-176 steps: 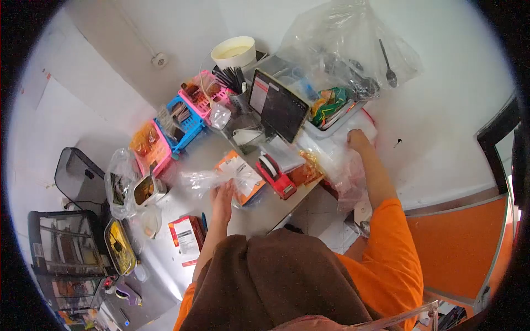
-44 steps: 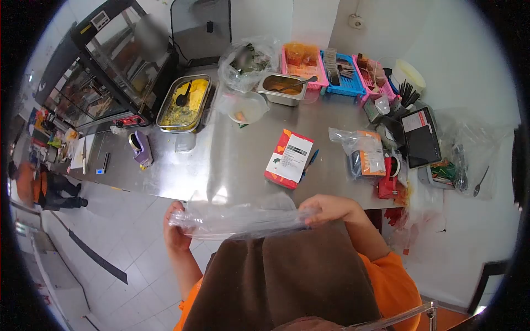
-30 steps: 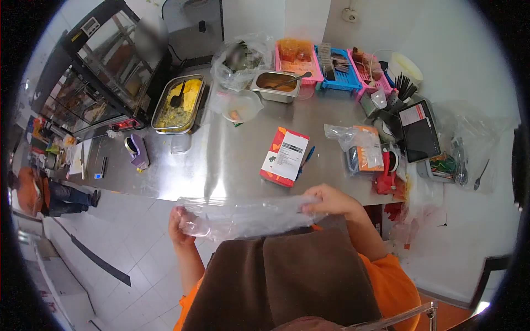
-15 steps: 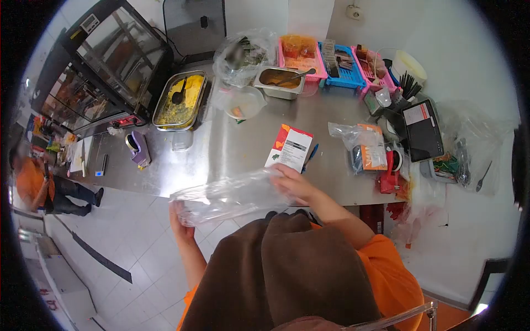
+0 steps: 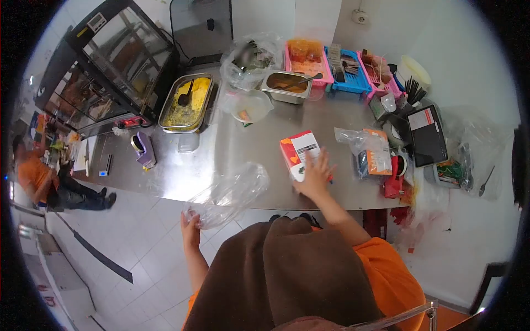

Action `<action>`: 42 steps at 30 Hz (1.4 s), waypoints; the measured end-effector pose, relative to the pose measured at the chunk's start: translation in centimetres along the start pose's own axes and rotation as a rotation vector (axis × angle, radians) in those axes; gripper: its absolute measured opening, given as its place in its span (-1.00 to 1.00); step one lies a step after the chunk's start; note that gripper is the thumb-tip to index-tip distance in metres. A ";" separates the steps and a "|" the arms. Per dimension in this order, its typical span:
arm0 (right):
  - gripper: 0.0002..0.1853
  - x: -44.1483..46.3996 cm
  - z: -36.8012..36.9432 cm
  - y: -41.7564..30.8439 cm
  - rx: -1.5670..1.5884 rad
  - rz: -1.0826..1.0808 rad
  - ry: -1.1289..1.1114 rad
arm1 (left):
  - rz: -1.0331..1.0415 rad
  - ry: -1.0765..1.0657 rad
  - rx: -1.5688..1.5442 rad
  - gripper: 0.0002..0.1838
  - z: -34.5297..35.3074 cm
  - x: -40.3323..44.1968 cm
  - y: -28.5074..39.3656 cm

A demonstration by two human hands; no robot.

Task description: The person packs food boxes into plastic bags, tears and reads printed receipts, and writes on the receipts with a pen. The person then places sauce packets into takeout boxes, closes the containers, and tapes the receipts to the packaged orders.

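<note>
A clear plastic bag (image 5: 234, 190) hangs from my left hand (image 5: 191, 227), whose fingers are closed on one end of it at the table's front edge. The bag's other end lies loosely over the steel table. My right hand (image 5: 314, 179) has its fingers spread over the near right side of a red and white box (image 5: 298, 149) with a printed label on top. Fingertips overlap the box; whether they press on it I cannot tell. Something small and blue shows beside that hand, mostly hidden.
Right of the box are an orange-and-white pack in plastic (image 5: 375, 151), a red tape dispenser (image 5: 394, 179) and a tablet (image 5: 425, 135). A tray of yellow food (image 5: 190, 105), a steel pan (image 5: 287, 88) and coloured baskets (image 5: 348, 69) stand behind. Another person (image 5: 41, 176) stands far left.
My right hand has let go of the plastic bag and moved to the box, which has turned slightly. The bag now trails from my left hand alone.
</note>
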State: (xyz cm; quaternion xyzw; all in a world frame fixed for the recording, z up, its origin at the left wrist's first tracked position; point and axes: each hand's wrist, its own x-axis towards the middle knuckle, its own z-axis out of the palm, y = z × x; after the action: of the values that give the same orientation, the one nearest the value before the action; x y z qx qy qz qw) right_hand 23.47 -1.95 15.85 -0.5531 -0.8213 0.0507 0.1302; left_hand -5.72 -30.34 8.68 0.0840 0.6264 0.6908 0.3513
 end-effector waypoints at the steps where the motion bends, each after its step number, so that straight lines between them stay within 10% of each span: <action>1: 0.02 0.5 -0.3 1.0 0.018 0.049 -0.110 | -0.018 -0.003 -0.002 -0.48 0.8 -0.1 0.3; 6: 0.20 3.7 -2.1 4.7 0.358 0.088 -0.364 | -0.143 -0.082 0.037 -0.54 5.8 2.0 0.3; 11: 0.13 1.7 -3.9 3.2 0.601 -0.570 -0.293 | -0.220 -0.216 0.077 -0.45 10.9 4.4 -2.0; 17: 0.02 -0.6 -2.0 -1.1 0.203 -0.798 -0.575 | -0.139 -0.108 0.489 -0.46 14.5 4.8 -2.1; 23: -0.50 -0.1 4.9 2.5 0.518 -0.270 -0.018 | 0.174 -0.138 1.010 -0.51 14.1 5.3 -1.7; 25: -0.57 0.5 5.1 3.8 0.260 0.067 -0.249 | 0.198 -0.127 0.926 -0.53 15.0 6.2 -1.8; 28: -0.64 1.8 5.5 5.2 0.752 0.213 -0.519 | -0.080 -0.316 0.614 -0.61 15.5 7.6 -1.6; 34: -0.20 -5.0 4.8 5.2 1.137 0.076 -0.184 | 0.490 -0.325 0.632 -0.47 13.4 3.3 -1.1; 37: -0.01 -7.4 3.4 5.4 1.074 0.085 -0.435 | -0.041 -0.569 0.548 -0.35 12.2 -0.4 0.3; 42: -0.13 -5.2 3.1 5.2 0.924 0.128 -0.486 | -0.027 -0.447 0.351 -0.38 12.0 1.1 -5.4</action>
State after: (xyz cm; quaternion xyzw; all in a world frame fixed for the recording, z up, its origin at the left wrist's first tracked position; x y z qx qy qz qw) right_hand 29.11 -4.58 10.85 -0.4592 -0.6843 0.5425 0.1629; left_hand 2.24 -20.19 5.72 0.2854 0.6444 0.5313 0.4702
